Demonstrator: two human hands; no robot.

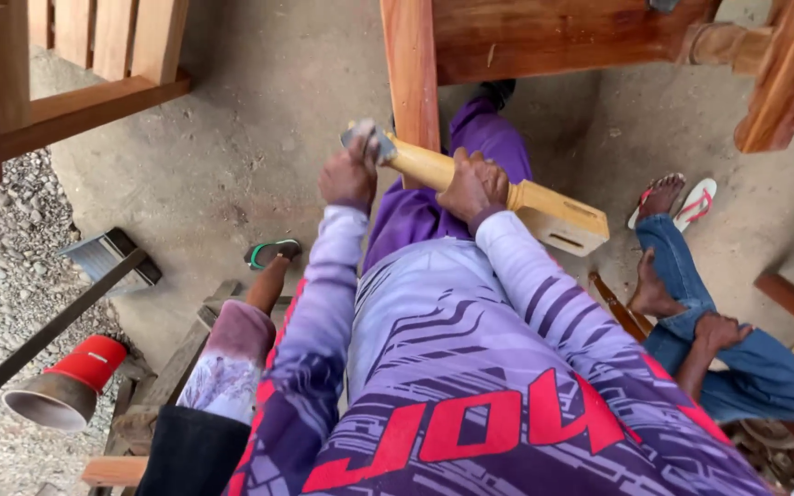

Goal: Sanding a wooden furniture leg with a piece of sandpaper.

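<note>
One wooden leg, one scraper, both my hands on them.
My right hand point(472, 186) clamps the pale, square-ended, slotted leg point(507, 195); just past it, my left hand point(347, 176) grips the scraper point(369, 140).

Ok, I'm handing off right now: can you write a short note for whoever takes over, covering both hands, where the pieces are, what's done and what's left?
Left hand: presses a small grey metal tool against the rounded end of the pale wooden piece.
Right hand: closed around the middle of that piece, steadying it across the lap.
The piece: rounded at the left hand's end, square with cut slots at the other end.
Around: red-brown wooden furniture frame just ahead; another person's legs to the right; red and grey funnel-shaped item on the ground to the left.
Done: slots are cut. Left: work at the rounded end appears under way; how far cannot be told.
</note>
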